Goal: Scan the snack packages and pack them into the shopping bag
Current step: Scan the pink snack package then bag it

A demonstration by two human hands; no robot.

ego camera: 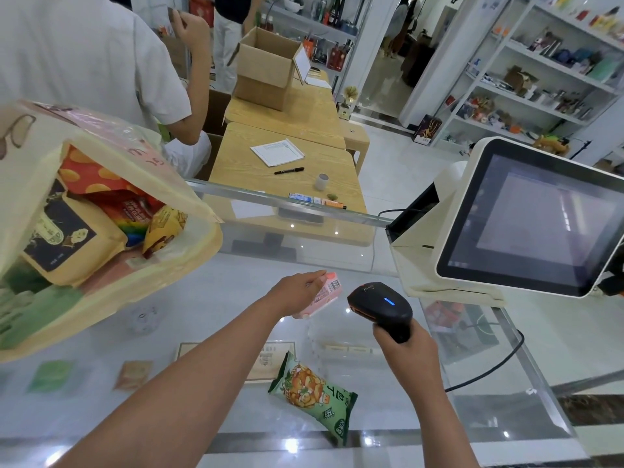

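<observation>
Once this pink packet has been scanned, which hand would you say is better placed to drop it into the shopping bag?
Left. The left hand already pinches the pink packet, and the shopping bag lies open on that side. The right hand grips the scanner, farther from the bag.

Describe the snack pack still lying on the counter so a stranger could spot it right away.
Start at the glass counter. Between the person's two forearms, nearer than the black scanner, lies a green snack package. Unlike the pink pack in the left hand, it is unheld and shows orange cartoon art.
</observation>
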